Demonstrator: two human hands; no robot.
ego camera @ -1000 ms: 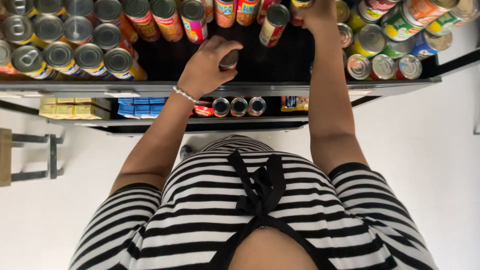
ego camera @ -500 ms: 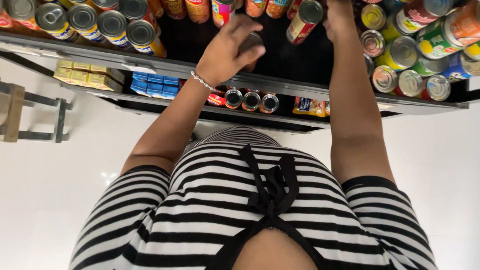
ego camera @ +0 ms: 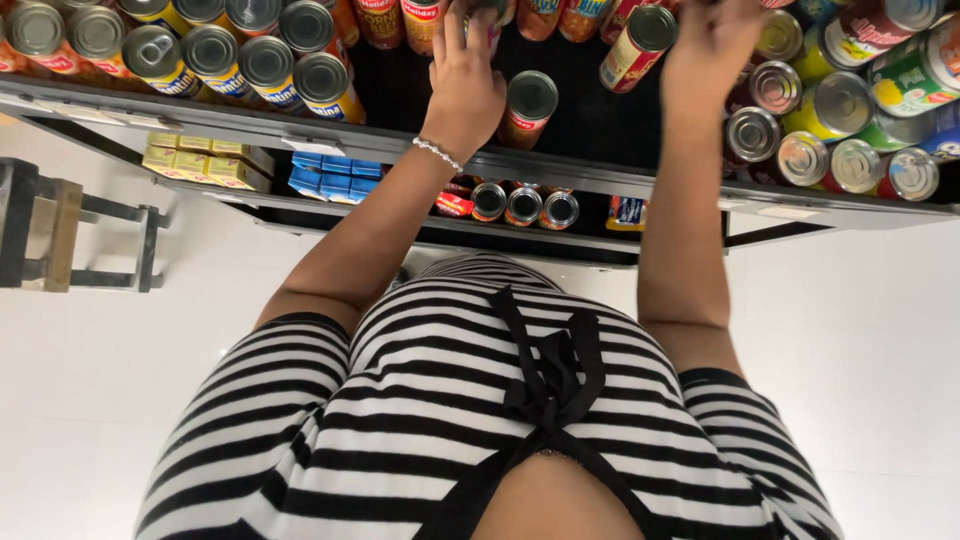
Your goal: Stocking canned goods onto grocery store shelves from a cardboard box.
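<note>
Left hand [ego camera: 462, 85] grips a can at the shelf [ego camera: 600, 175] back; right hand [ego camera: 715, 40] grip unclear. Red can [ego camera: 527, 108] near the front edge risks a knock-off.

A black-and-white horizontally striped short-sleeved top [ego camera: 420, 400] with a black fabric bow [ego camera: 550, 375] at the neckline; a thin beaded silver bracelet [ego camera: 437, 152] circles the left wrist; forearms bare.

Lone can [ego camera: 527, 105] on shelf [ego camera: 600, 175] between left hand [ego camera: 462, 85], right hand [ego camera: 712, 40].
</note>
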